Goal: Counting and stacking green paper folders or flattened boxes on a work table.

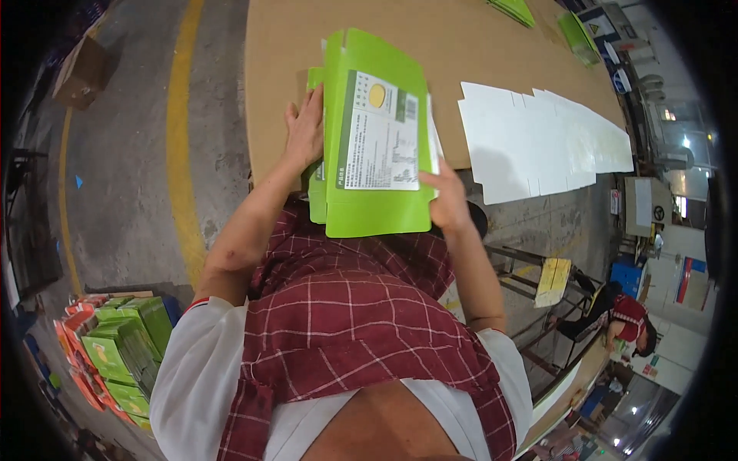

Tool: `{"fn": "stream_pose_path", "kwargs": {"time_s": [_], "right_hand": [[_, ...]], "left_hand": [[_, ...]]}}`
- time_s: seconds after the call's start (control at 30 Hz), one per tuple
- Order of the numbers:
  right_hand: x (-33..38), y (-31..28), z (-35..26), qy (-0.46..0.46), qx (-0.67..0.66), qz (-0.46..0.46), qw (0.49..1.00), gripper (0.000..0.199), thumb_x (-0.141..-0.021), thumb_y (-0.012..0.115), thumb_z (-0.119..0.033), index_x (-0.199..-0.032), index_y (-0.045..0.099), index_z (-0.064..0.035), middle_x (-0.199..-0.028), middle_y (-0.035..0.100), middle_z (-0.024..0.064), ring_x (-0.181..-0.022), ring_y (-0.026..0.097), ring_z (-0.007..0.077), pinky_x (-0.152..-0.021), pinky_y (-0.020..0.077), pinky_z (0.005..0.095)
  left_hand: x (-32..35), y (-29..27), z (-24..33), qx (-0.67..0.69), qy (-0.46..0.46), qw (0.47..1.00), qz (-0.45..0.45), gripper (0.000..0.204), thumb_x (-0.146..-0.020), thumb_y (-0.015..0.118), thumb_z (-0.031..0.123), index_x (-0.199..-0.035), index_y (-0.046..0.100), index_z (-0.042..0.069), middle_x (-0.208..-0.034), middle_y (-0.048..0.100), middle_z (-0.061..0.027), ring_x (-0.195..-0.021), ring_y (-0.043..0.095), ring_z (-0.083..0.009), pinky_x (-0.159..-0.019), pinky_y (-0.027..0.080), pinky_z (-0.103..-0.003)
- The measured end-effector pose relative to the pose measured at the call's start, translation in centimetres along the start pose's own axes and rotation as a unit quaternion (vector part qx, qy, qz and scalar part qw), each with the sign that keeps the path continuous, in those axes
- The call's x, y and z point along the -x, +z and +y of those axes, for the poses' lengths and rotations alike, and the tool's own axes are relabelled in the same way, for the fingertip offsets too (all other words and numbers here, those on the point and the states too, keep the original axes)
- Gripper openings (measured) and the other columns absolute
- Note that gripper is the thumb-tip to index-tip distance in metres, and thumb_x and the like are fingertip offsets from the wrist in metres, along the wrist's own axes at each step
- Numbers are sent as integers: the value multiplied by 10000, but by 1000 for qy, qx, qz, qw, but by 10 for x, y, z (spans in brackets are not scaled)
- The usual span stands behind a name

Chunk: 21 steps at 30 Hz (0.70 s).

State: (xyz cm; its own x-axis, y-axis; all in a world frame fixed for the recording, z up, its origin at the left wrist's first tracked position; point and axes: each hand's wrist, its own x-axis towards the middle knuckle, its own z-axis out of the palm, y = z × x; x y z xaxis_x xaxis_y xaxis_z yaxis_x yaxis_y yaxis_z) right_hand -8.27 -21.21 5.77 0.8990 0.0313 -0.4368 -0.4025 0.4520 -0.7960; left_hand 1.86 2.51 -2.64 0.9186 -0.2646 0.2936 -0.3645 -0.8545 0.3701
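A flat green printed carton (377, 211) with a white label panel is in front of me, over the near edge of the table. My right hand (448, 197) grips its right edge, the thumb lying on the face and the other fingers behind. Beneath it another green carton (317, 201) shows along the left side. My left hand (309, 131) rests at the left side of the cartons, thumb apart; its fingertips are partly hidden by the upper carton. White carton edges peek out under the right side.
White flat carton blanks (538, 142) overlap on the brown table (284, 38) at right, jutting past its near edge. Green cartons (578, 38) lie at the far right corner. Bundled green and orange cartons (123, 346) stand on the floor at left. Another person (630, 323) works at right.
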Motion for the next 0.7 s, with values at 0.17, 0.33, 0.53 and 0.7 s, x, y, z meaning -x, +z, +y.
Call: {"fn": "stream_pose_path", "kwargs": {"time_s": [0.17, 0.33, 0.53, 0.7], "right_hand": [[-1, 20, 5, -45, -7, 4, 999, 485, -758, 461, 54, -1230, 355, 18, -1119, 501, 143, -1013, 507, 224, -857, 422, 333], [28, 30, -71, -158, 140, 65, 975, 492, -759, 449, 40, -1237, 338, 15, -1100, 504, 135, -1007, 500, 216, -843, 420, 316], [-13, 28, -37, -112, 178, -10, 978, 502, -739, 452, 46, -1230, 350, 16, -1111, 493, 129, -1007, 491, 202, -852, 402, 294], [-16, 15, -3, -10, 83, -2, 997, 469, -771, 431, 73, -1228, 344, 13, -1128, 483, 128, -1023, 490, 207, -859, 407, 299]], "left_hand": [[5, -5, -4, 167, -50, 985, -16, 520, -851, 378, 284, -1296, 266, 37, -1321, 311, -162, -1239, 271, -294, -968, 159, -532], [3, -8, 13, -25, -45, 999, -17, 466, -865, 383, 304, -1238, 353, 25, -1306, 347, -127, -1231, 288, -272, -969, 186, -526], [-6, -24, 10, 237, -135, 962, -22, 598, -872, 350, 404, -1277, 269, -27, -1306, 315, -212, -1246, 262, -298, -1007, 91, -497], [-12, -32, 17, 230, -126, 964, -46, 635, -866, 352, 435, -1290, 248, -27, -1297, 304, -247, -1248, 258, -302, -1006, 89, -492]]}}
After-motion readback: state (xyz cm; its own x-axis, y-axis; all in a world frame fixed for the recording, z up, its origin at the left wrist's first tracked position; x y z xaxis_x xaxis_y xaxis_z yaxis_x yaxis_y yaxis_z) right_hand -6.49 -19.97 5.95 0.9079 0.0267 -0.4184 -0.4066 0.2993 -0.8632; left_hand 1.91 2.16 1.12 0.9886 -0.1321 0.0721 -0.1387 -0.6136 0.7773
